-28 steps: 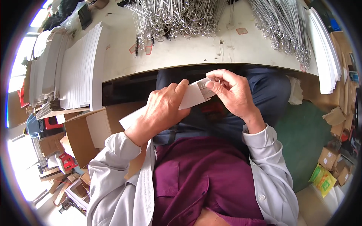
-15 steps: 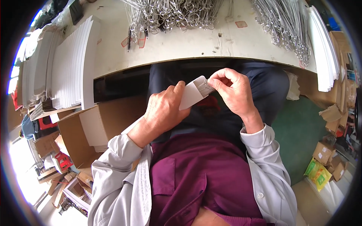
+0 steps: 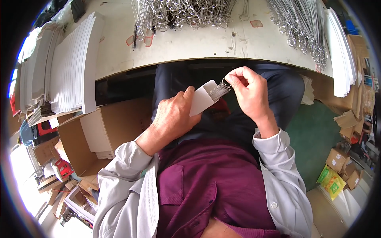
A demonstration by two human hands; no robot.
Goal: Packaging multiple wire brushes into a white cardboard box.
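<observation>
Btwn the L hand (image 3: 172, 114) and the R hand (image 3: 253, 94), a narrow white carton (image 3: 201, 102) lay tilted, its mouth facing the R hand. Carton: smooth matte card, flat face, straight edges, w/ a rounded flap projecting at the mouth. L hand: approx. half closed, fingers and thumb bent around the carton body. R hand: thumb and forefinger tips pinched tog. on a ring of the wire bundle (image 3: 219, 92); remaining fingers curled. Wire bundle: thin bright metal, ridged texture, looped ends; it protruded from the mouth toward the R hand, lower portion hidden inside the carton.

Fwd of both hands: worktable (image 3: 190, 49), pale, flat, w/ dark marks. On it, fwd of the L hand: central wire pile (image 3: 182, 14), dense, round shiny loops; black-bristled brush (image 3: 134, 38) near its left edge. Fwd and right of the R hand: second wire pile (image 3: 299, 33), long thin shanks, loops at the near end. Left of the L hand: row of white oblongs (image 3: 69, 73), thin, parallel edges. Left of and below the L hand: cardboard box (image 3: 77, 152), brown, angular.
</observation>
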